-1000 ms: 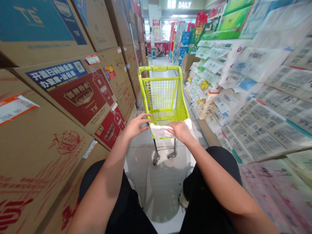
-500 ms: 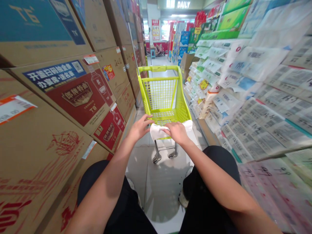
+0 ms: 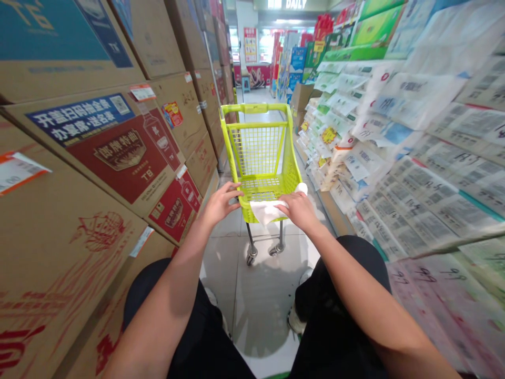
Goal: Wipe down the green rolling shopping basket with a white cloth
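A small yellow-green shopping cart (image 3: 255, 124) with slatted basket walls stands in front of me, between my knees and the aisle beyond. My right hand (image 3: 299, 209) is closed over a white cloth (image 3: 265, 211), pressing it on the near rim toward the right corner. One part of the cloth hangs down the basket's near side, and another sticks up past my fingers. At the near left corner, my left hand (image 3: 223, 203) has its fingers and thumb curved against the cart's edge. The basket floor that shows has nothing lying on it.
Stacked cardboard cartons (image 3: 114, 142) with price tags line the left side closely. Packs of tissue paper (image 3: 410, 173) are piled along the right. A brown open box (image 3: 303, 100) and a blue stool (image 3: 246, 84) stand farther down the tiled aisle.
My right hand has slid rightward along the rim with the cloth. The cloth's left end has left the near left corner, and my left hand has shifted slightly left.
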A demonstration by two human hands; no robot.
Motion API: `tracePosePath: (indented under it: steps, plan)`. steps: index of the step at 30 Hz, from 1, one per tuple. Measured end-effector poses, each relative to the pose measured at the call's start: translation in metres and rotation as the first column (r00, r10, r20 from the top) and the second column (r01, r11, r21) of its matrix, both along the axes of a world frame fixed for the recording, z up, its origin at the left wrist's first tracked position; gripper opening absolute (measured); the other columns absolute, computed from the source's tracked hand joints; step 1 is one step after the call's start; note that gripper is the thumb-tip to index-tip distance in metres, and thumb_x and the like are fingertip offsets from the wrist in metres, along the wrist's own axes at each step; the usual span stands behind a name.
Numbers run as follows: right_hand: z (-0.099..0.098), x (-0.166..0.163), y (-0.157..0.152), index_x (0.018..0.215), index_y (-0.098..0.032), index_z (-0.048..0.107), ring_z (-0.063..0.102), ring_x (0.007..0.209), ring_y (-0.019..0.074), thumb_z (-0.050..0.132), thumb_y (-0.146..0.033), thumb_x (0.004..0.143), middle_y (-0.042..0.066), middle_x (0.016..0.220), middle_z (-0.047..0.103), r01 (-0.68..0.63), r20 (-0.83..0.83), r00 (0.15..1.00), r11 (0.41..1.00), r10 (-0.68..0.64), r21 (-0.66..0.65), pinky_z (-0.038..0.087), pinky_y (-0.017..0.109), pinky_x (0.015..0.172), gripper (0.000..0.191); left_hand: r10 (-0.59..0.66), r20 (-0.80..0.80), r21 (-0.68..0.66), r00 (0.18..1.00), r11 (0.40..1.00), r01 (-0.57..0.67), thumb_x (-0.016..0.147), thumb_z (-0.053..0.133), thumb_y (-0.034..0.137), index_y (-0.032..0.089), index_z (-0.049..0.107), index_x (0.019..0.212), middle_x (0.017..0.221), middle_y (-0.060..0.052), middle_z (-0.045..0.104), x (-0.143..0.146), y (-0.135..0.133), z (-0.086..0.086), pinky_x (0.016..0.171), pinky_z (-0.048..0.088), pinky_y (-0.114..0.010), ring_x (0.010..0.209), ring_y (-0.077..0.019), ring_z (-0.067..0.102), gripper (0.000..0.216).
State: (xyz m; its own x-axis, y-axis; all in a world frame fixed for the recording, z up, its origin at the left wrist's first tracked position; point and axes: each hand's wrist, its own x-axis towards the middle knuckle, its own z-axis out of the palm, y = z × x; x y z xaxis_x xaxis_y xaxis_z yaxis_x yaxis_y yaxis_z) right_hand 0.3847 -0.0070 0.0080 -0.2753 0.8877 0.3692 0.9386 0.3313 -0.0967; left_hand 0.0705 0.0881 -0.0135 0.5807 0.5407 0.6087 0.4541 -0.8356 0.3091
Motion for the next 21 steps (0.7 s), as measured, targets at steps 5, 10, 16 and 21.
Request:
tracePosePath:
  steps: [5, 10, 16, 21]
  plan:
    - [-0.002, -0.011, -0.002, 0.103, -0.021, 0.073, 0.069, 0.093, 0.0241, 0.054, -0.053, 0.105, 0.008, 0.096, 0.077, 0.026, 0.034, 0.999, 1.000, -0.027, 0.017, 0.036, 0.034, 0.084, 0.037, -0.013, 0.027, -0.039, 1.000, 0.999, 0.014, 0.091, 0.076, 0.030, 0.023, 0.077, 0.113, 0.140, -0.013, 0.062, 0.007, -0.004, -0.003, 0.095, 0.062, -0.043, 0.103, -0.0218, 0.073, 0.023]
    - [-0.008, -0.058, -0.003, 0.104, -0.022, 0.071, 0.070, 0.096, 0.0236, 0.060, -0.048, 0.104, 0.006, 0.099, 0.078, 0.015, -0.010, 1.000, 1.000, -0.015, 0.015, 0.038, 0.033, 0.084, 0.028, 0.016, 0.015, -0.073, 1.000, 0.997, -0.015, 0.092, 0.073, 0.027, 0.023, 0.079, 0.113, 0.138, -0.013, 0.064, 0.021, -0.019, 0.003, 0.098, 0.060, -0.041, 0.107, -0.0228, 0.072, 0.022]
    - [-0.006, -0.080, -0.003, 0.111, -0.023, 0.072, 0.071, 0.100, 0.0219, 0.057, -0.046, 0.106, 0.006, 0.106, 0.080, -0.018, -0.054, 0.998, 1.000, 0.018, -0.004, 0.039, 0.032, 0.085, 0.028, -0.015, 0.040, -0.076, 0.999, 0.997, 0.018, 0.093, 0.070, 0.026, 0.023, 0.080, 0.109, 0.136, -0.013, 0.064, 0.027, -0.019, 0.003, 0.093, 0.061, -0.039, 0.097, -0.0193, 0.073, 0.020]
    - [0.003, -0.050, -0.009, 0.105, -0.022, 0.073, 0.070, 0.096, 0.0233, 0.054, -0.051, 0.106, 0.007, 0.100, 0.079, -0.015, -0.019, 1.000, 1.000, 0.014, -0.026, 0.038, 0.032, 0.082, 0.034, -0.047, 0.044, -0.086, 0.998, 0.995, 0.051, 0.090, 0.076, 0.034, 0.024, 0.080, 0.111, 0.136, -0.012, 0.064, 0.015, -0.007, 0.004, 0.099, 0.060, -0.041, 0.103, -0.0214, 0.074, 0.023]
